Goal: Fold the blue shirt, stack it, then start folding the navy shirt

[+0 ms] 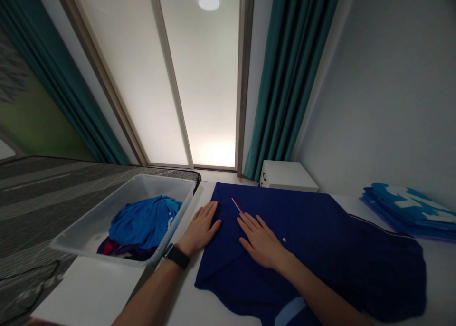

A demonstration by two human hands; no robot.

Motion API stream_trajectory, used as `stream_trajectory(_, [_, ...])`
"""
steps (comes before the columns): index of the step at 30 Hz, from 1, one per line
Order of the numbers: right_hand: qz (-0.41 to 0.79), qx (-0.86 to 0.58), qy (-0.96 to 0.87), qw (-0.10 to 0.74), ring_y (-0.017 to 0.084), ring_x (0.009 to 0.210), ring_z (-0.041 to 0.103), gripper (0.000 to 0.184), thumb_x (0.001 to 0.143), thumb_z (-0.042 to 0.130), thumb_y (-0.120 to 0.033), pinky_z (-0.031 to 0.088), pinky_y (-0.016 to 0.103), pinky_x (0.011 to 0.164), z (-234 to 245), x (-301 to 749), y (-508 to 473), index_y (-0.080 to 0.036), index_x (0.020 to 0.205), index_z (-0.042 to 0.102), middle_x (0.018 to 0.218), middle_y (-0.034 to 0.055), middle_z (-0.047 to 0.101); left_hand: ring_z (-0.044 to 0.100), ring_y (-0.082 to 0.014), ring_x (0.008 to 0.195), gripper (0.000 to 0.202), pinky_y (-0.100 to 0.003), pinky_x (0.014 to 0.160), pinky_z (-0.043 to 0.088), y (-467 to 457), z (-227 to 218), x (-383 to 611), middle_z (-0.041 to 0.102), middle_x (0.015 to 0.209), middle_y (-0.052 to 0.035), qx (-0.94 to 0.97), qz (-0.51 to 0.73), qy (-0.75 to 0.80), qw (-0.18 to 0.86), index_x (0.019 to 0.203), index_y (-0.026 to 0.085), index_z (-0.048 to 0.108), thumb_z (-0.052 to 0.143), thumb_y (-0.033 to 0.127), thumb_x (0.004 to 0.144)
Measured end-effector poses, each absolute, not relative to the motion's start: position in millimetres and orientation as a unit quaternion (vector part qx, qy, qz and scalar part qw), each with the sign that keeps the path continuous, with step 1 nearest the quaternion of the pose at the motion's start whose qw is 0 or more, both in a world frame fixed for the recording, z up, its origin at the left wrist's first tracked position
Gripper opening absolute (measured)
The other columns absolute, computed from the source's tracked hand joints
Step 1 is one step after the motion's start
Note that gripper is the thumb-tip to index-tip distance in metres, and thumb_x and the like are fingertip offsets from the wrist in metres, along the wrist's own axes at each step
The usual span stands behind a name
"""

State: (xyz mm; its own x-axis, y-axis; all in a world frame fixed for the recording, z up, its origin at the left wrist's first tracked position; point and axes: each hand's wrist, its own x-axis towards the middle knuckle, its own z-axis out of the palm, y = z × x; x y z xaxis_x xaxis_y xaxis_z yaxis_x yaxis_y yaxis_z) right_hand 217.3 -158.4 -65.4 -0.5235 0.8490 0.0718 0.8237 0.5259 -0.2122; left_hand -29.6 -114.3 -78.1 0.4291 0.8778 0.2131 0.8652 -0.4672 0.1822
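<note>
A dark blue polo shirt (313,240) lies spread on the white table (199,302), collar end toward the left. My left hand (200,228) rests flat at the shirt's left edge, fingers stretched out, a black watch on its wrist. My right hand (260,240) lies flat on the shirt near the collar, fingers together and extended, just below a thin red and white trim stripe (237,205). Neither hand holds anything.
A clear plastic bin (89,221) with crumpled blue clothes (142,224) stands left of the shirt. A stack of folded blue garments (406,212) lies at the far right. A white cabinet (287,175) sits behind the table, with teal curtains (285,79) and a window beyond.
</note>
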Motion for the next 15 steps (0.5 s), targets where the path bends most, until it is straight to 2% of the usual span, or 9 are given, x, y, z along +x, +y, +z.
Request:
stream_trajectory(4, [0.1, -0.484, -0.865, 0.083, 0.02, 0.144, 0.022, 0.057, 0.098, 0.031, -0.039, 0.019, 0.045, 0.118, -59, 219, -158, -0.017, 0.15, 0.029, 0.156, 0.0067, 0.027, 0.029, -0.023, 0.143, 0.056, -0.045, 0.116, 0.025, -113, -80, -32, 0.033, 0.154, -0.0116, 0.852, 0.12, 0.51, 0.006, 0.145, 0.016, 0.039, 0.036, 0.046, 0.098])
stream_trajectory(10, [0.065, -0.462, -0.88, 0.095, 0.021, 0.142, 0.028, 0.054, 0.094, 0.034, -0.026, 0.019, 0.045, 0.118, -48, 199, -143, -0.016, 0.147, 0.036, 0.153, 0.009, 0.034, 0.031, -0.0244, 0.142, 0.056, -0.047, 0.116, 0.026, -116, -83, -27, 0.035, 0.153, -0.011, 0.842, 0.133, 0.523, -0.011, 0.144, 0.017, 0.039, 0.038, 0.046, 0.096])
stream_trajectory(15, [0.042, -0.462, -0.88, 0.097, 0.023, 0.141, 0.03, 0.053, 0.094, 0.032, -0.025, 0.023, 0.044, 0.116, -47, 165, -114, -0.012, 0.146, 0.038, 0.152, 0.0119, 0.035, 0.031, -0.0241, 0.142, 0.059, -0.047, 0.116, 0.025, -116, -86, -27, 0.037, 0.152, -0.012, 0.837, 0.138, 0.53, -0.01, 0.146, 0.015, 0.036, 0.041, 0.045, 0.094])
